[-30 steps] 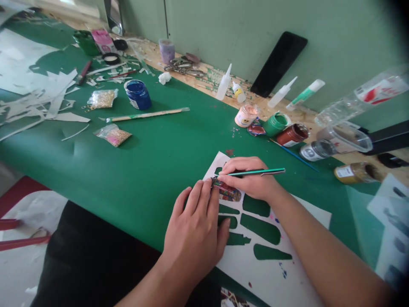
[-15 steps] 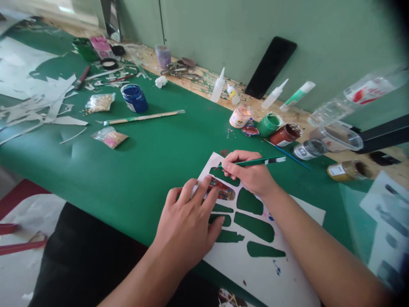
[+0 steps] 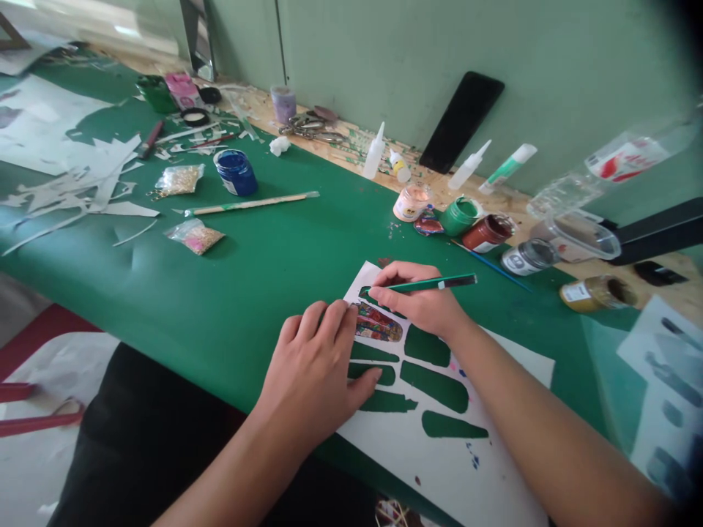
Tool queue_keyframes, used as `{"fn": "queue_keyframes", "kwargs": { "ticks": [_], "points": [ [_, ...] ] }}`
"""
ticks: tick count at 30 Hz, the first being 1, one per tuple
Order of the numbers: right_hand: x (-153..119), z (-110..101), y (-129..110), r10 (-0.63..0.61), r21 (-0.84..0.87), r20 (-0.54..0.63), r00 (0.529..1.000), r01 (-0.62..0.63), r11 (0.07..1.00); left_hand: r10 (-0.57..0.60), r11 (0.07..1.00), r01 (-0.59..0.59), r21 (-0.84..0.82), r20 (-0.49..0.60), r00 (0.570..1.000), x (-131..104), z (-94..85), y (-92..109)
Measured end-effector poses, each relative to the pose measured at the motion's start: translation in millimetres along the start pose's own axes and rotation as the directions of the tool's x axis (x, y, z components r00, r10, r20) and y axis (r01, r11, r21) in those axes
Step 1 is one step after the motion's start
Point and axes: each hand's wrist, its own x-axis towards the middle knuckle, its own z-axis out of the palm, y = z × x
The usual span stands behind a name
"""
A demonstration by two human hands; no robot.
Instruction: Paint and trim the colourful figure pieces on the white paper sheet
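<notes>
My right hand [image 3: 420, 293] grips a slim green pen-shaped tool [image 3: 433, 284]. Its tip points down at a cut-out near the upper left corner of a white sheet [image 3: 378, 448]; I cannot make out the tip. Several long openings in the sheet show the green table through them. In one upper opening is a patterned, multicoloured piece [image 3: 384, 323], partly covered by my fingers. My left hand [image 3: 313, 362] lies open on the sheet's left side, fingertips by that piece and thumb apart.
The green-covered table [image 3: 263, 271] bears a blue paint jar [image 3: 235, 173], a brush [image 3: 253, 204], and a bead bag [image 3: 196, 236]. Paint jars, including a green one [image 3: 460, 217], stand at the back right, near glue bottles [image 3: 374, 150] and a black phone-like slab [image 3: 461, 121]. Paper scraps [image 3: 82, 190] lie left.
My left hand has slid slightly left, showing more of the patterned piece. The green tool's back end has shifted left, with its tip still at the upper opening. The camera view moved slightly.
</notes>
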Motion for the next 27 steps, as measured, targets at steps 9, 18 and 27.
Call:
{"fn": "queue_keyframes", "kwargs": {
  "ticks": [9, 18, 27],
  "points": [
    [1.4, -1.7, 4.0, 0.024, 0.005, 0.011, 1.0, -0.024, 1.0, -0.028, 1.0, 0.028, 0.005, -0.018, 0.999, 5.8, 1.5, -0.9],
    [-1.0, -1.1, -4.6, 0.027, -0.016, 0.063, 0.998, -0.026, 1.0, 0.023, 0.999, -0.022, -0.043, 0.002, 1.0, 4.5, -2.3, -12.8],
    [-0.1, 0.4, -3.1, -0.039, -0.149, 0.036, 0.999, 0.044, 0.988, 0.097, 0.991, -0.099, -0.089, -0.021, 0.995, 5.3, -0.1, -28.3]
  ]
}}
